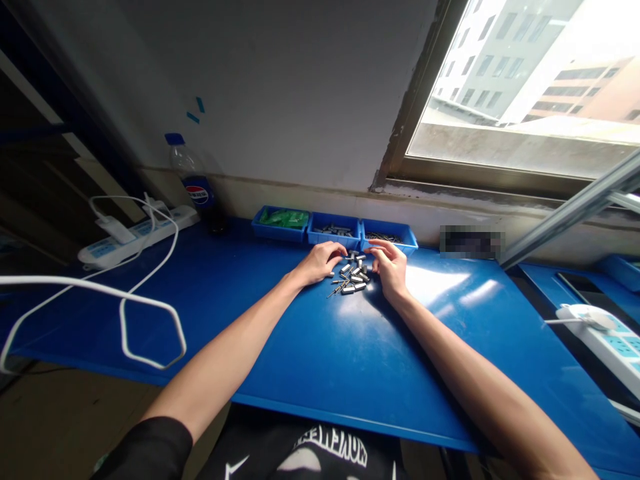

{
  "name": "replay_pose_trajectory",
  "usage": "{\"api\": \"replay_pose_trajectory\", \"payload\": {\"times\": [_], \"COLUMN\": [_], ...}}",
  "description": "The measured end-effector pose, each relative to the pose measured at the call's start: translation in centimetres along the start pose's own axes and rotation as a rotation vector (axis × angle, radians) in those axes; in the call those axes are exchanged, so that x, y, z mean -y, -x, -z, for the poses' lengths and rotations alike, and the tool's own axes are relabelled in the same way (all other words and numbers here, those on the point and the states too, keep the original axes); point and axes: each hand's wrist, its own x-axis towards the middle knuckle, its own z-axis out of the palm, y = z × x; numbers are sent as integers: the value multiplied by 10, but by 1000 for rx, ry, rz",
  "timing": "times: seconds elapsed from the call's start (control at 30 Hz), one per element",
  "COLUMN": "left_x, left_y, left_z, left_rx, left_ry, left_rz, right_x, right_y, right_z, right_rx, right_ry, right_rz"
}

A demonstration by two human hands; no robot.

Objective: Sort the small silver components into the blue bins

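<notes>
Head view: the bare left hand (320,262), fingers curled downward, rests at the left edge of a loose heap of small silvery metal pieces (355,273); its fingertips are partly hidden, so I cannot tell whether it grips one. At the heap's right edge the bare right hand (390,265) bends thumb and fingers toward each other; whether anything is pinched between them is too small to make out. The heap lies on a glossy blue tabletop (300,353), thin pins showing at its lower left. Just behind the heap stand three blue plastic bins: the left bin (277,233) with green contents, the middle bin (330,239) with greyish pieces, and the right bin (411,241), partly covered by the right hand, with dark slender ones. Well left of the heap is a blue-capped clear plastic bottle (197,190); far right of it, a white power strip (620,343) is cut off by the frame edge.
</notes>
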Motion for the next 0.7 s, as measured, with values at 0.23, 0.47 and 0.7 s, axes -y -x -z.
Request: {"api": "replay_pose_trajectory", "payload": {"times": [0.23,0.47,0.7], "left_x": [4,1,-1], "left_y": [2,4,2], "left_z": [1,4,3], "left_rx": [-165,-137,-138], "left_ry": [398,547,305], "left_rz": [120,198,162], "right_x": [9,4,0], "right_y": [5,5,2], "right_z": [-4,-3,1], "right_rx": [175,365,131], "right_ry": [123,68,-24], "right_rz": [15,7,35]}}
